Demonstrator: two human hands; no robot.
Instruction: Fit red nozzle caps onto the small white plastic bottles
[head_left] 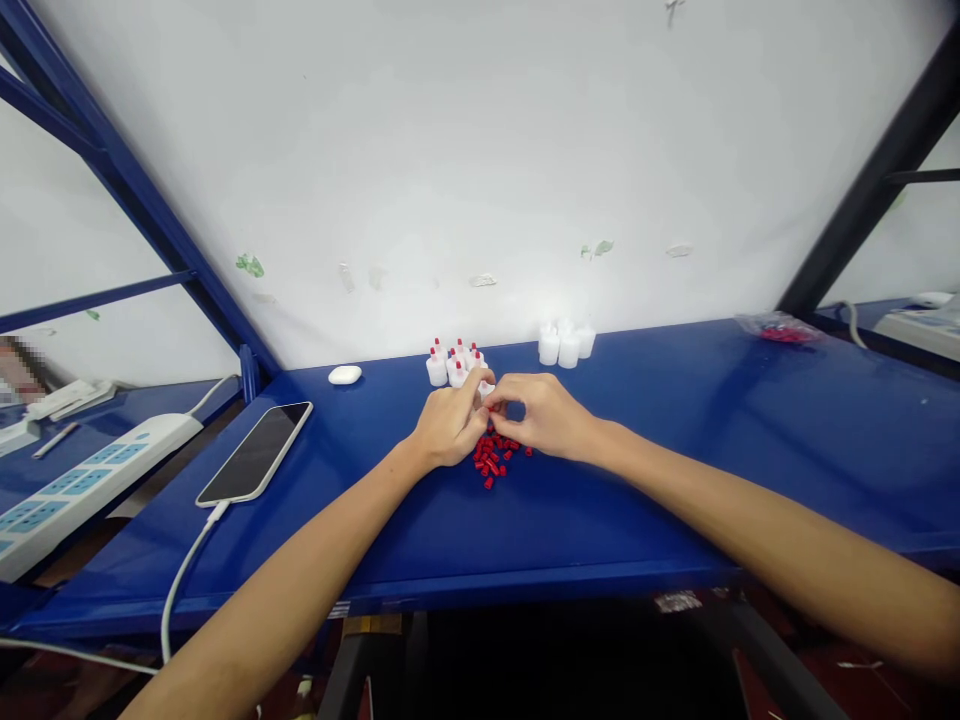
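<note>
My left hand (450, 425) and my right hand (544, 415) meet over a small pile of red caps (496, 458) on the blue table (675, 470). The left fingers are curled around a small white bottle (486, 388). The right fingertips pinch together beside it on a tiny red piece, most likely a cap. Just behind the hands stand several white bottles with red caps (454, 362). A second group of white bottles without caps (566, 344) stands further right by the wall.
A phone (256, 452) lies on the left with a white charging cable (184, 570). A white earbud case (345, 375) sits near the wall. A power strip (82, 480) lies far left. A clear bag with red pieces (780, 328) rests at the back right.
</note>
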